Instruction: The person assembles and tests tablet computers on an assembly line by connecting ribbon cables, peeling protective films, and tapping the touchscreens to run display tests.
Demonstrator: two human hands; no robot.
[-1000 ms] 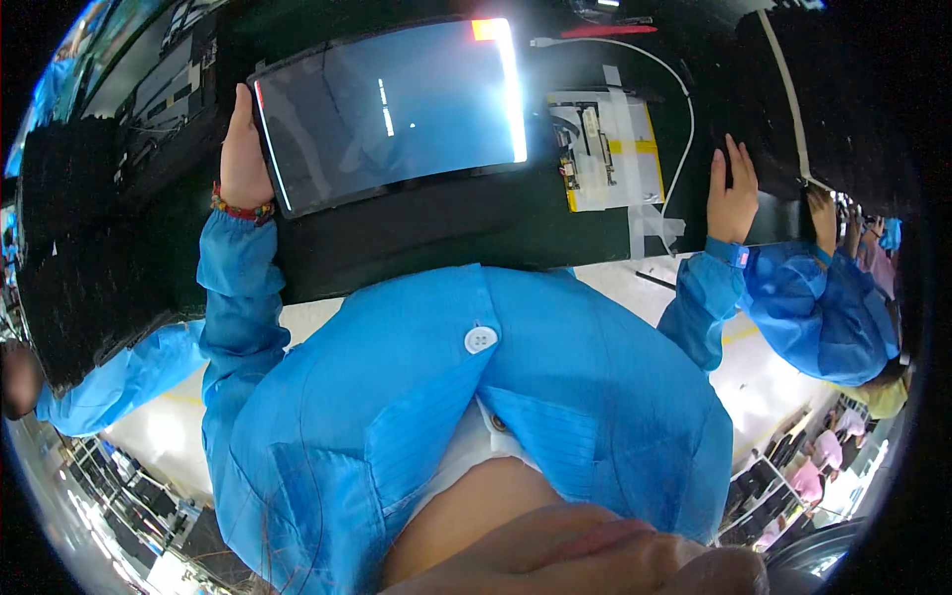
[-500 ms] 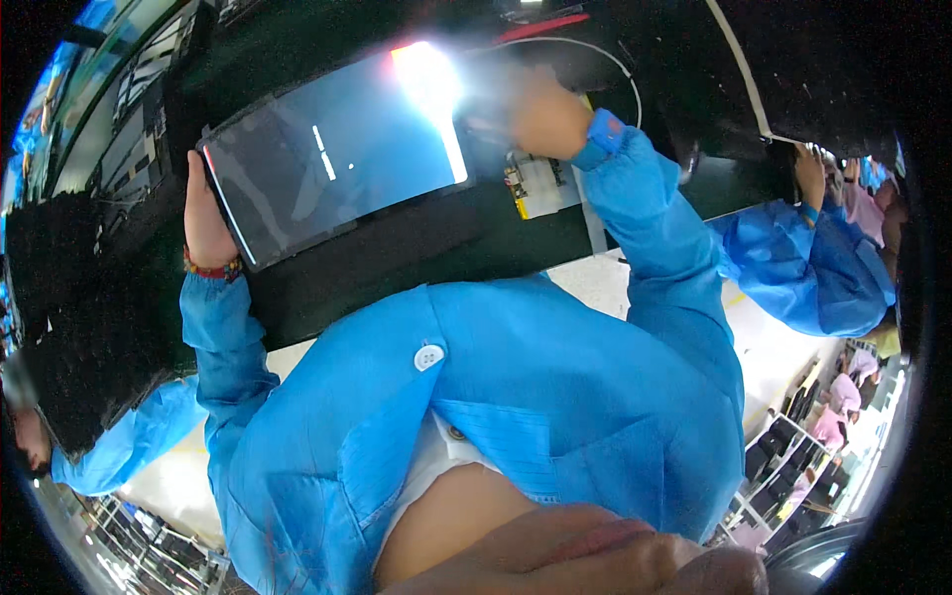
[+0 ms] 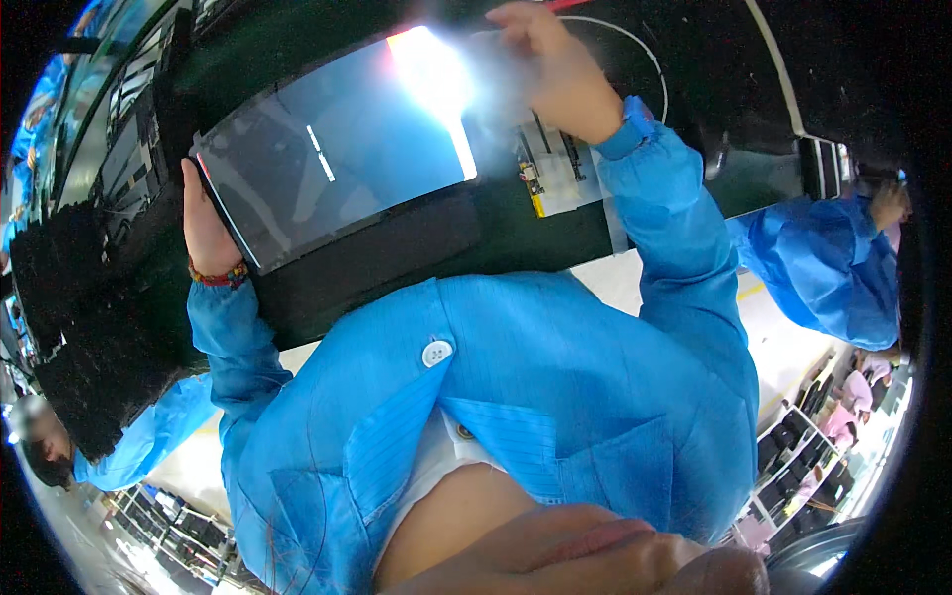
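A flat display panel [image 3: 342, 159] lies tilted across the bench, lit grey-blue, with a white glare at its upper right corner. My left hand [image 3: 208, 223] is against the panel's left edge; one straight digit shows and the other fingers are hidden, so its grip cannot be told. My right hand [image 3: 567, 79] is raised beyond the panel's right end, with its fingers apart and pointing up and left. No object shows in it. Just below it is a small pale fixture [image 3: 565, 178] with a yellow corner and dark strips.
A white cable [image 3: 654, 59] curves behind my right hand, near a red strip [image 3: 567, 4]. Dark foam-like material [image 3: 74, 307] borders the left side. A co-worker's blue sleeve [image 3: 818, 268] is at the right, and another person in blue [image 3: 149, 436] sits at the lower left.
My right hand has moved up and away from the panel's right end, uncovering more of the fixture. My left hand stays at the panel's edge. The whole view has shifted slightly.
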